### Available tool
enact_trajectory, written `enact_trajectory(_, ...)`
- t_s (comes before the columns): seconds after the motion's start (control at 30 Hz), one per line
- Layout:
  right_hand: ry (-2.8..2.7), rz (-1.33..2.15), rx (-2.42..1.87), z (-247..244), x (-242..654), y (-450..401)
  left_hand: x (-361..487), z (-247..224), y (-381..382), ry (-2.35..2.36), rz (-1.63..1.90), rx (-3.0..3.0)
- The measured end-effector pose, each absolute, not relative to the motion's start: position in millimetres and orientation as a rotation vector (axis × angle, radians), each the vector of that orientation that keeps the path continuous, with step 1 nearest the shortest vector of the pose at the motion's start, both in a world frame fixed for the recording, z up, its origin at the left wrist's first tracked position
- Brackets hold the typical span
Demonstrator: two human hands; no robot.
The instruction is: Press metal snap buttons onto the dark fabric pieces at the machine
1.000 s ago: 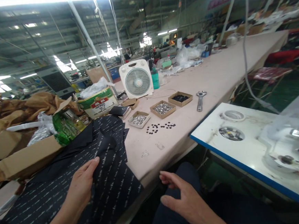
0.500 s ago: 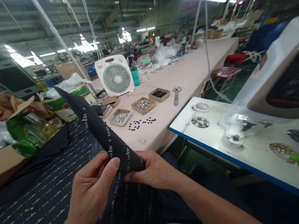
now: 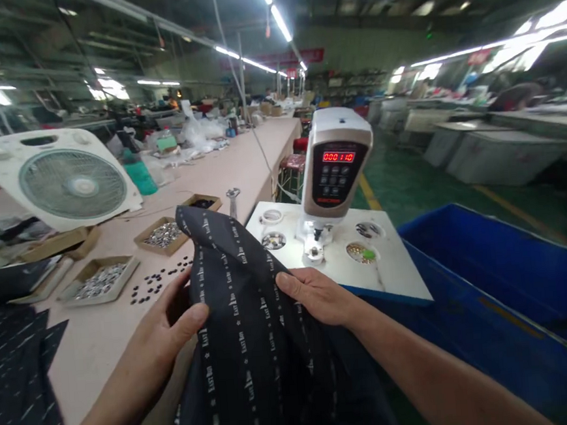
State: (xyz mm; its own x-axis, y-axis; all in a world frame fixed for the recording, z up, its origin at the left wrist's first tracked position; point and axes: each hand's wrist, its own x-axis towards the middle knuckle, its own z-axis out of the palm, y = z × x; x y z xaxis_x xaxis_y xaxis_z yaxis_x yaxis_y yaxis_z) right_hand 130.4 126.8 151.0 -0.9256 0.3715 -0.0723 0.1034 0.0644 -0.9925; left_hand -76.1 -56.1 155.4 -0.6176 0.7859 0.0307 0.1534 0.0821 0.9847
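Note:
A dark fabric piece (image 3: 243,320) printed with rows of white "East Boy" lettering hangs in front of me, its upper corner folded over. My left hand (image 3: 177,322) holds its left edge, thumb in front and fingers partly hidden behind. On the right edge my right hand (image 3: 317,295) pinches the cloth, thumb on top. Just beyond the cloth stands a button press machine (image 3: 336,162) with a lit red display, mounted on a white table (image 3: 395,256). Set into that tabletop is a round cup of brass-coloured parts (image 3: 360,253) with something green in it.
Small black buttons (image 3: 154,285) lie scattered on the pinkish long table (image 3: 91,332). Trays of metal parts (image 3: 102,281) and a wrench (image 3: 234,203) sit there too. A box fan (image 3: 75,180) stands at left; a large blue bin (image 3: 495,287) is at right.
My view has swung right, bringing the machine's display and the blue bin into sight. The fabric, held in both hands, now faces me more broadly and is away from the pile at left.

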Motion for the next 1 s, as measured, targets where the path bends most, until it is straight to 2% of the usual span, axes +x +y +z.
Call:
enact_trajectory(0.23,-2.098,1.556,-0.808,151,153,147,-56,147,-28,1.451,1.434,0.654)
enact_trajectory(0.43,-1.994,1.447,-0.865,156,151,155,-83,145,-24,1.597,1.454,0.555)
enact_trajectory(0.6,-1.963,1.454,-0.795,156,140,155,-84,152,-10,1.517,1.607,0.477)
enact_trajectory(0.8,-2.191,1.207,-0.772,166,136,158,-78,156,10,1.577,1.662,0.405)
enact_trajectory(0.9,-2.241,1.137,-0.793,170,137,161,-77,159,12,1.534,1.538,0.598)
enact_trajectory(1.0,-2.212,1.138,-0.801,172,137,161,-76,163,10,1.45,1.267,1.022)
